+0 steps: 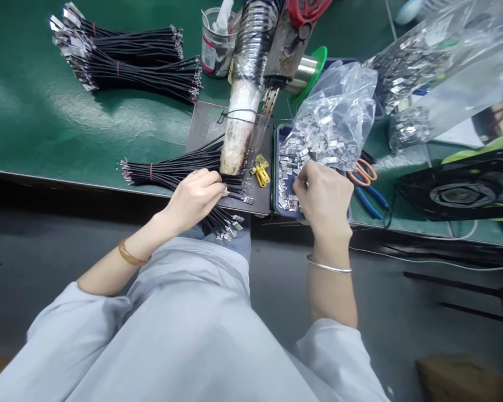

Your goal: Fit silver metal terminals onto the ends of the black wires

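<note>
My left hand (198, 196) is closed in a pinch on a thin black cable, at the front edge of a dark board. A metal connector (248, 200) sits at the cable's end, just right of my fingertips. Under and behind that hand lies a bundle of black cables (180, 168) tied with a red band. More cables with metal connectors (228, 228) hang over the bench edge below it. My right hand (324, 195) reaches into a blue tray (276, 167) of small metal connectors (291, 163). Its fingers are curled down, and whatever they pinch is hidden.
A wrapped duct (246, 100) comes down over the board (260, 207), beside a soldering fixture. Tied cable bundles (142, 72) lie at the back left. Around the tray are a plastic bag (339, 106), a solder spool (318, 70), pliers (369, 195) and a black fan (461, 190).
</note>
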`<state>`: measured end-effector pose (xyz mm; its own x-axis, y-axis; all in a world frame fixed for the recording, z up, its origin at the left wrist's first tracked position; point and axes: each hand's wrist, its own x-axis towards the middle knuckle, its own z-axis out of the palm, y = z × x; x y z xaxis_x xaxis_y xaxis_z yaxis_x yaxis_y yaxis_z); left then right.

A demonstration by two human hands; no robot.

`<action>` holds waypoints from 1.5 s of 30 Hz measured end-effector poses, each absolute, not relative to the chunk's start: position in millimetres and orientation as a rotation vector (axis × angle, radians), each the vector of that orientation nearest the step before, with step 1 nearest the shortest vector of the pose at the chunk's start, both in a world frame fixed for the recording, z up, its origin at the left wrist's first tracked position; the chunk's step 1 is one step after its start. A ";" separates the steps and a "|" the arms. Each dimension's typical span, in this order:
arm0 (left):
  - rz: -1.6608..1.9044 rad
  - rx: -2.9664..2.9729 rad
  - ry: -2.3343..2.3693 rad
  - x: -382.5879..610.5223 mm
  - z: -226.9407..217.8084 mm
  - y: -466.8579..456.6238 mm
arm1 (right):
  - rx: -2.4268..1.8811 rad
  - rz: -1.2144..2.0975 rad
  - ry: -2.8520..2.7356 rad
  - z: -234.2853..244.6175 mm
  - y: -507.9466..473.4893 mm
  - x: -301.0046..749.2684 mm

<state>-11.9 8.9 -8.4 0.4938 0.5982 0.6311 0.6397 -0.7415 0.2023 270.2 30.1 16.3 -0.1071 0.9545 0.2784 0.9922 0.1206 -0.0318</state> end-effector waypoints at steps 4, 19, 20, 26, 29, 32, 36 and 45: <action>-1.008 -2.706 -1.140 -9.0 -13.7 2.6 | -1.952 -0.241 -2.199 17.6 31.5 269.9; -0.974 -2.747 -1.418 -1.7 -12.1 3.9 | -1.635 0.120 -1.551 21.9 -1.5 257.7; -1.046 -2.765 -1.406 -2.7 -12.1 3.2 | -1.584 0.188 -1.491 24.6 -5.5 253.5; -1.538 -2.696 -1.261 -0.3 -9.4 -1.3 | -1.247 0.536 -1.378 29.9 -29.9 220.9; -1.593 -2.753 -1.178 5.2 -6.5 -3.7 | -1.288 0.363 -1.416 21.1 -38.2 200.4; -1.723 -2.807 -1.243 9.3 -2.0 -6.9 | -1.309 0.309 -1.462 9.9 -40.1 185.2; -1.797 -2.885 -1.520 10.5 5.1 -9.8 | -1.249 0.655 -1.437 0.3 -36.8 177.9; -1.798 -2.998 -1.611 9.2 5.2 -8.7 | -1.234 0.799 -1.375 -4.6 -34.9 176.1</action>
<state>9.2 -8.7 5.2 0.3079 0.8774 0.3679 0.2701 -0.4514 0.8505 176.1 -34.9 -4.6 0.1092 0.9567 0.2700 0.2392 0.2383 -0.9413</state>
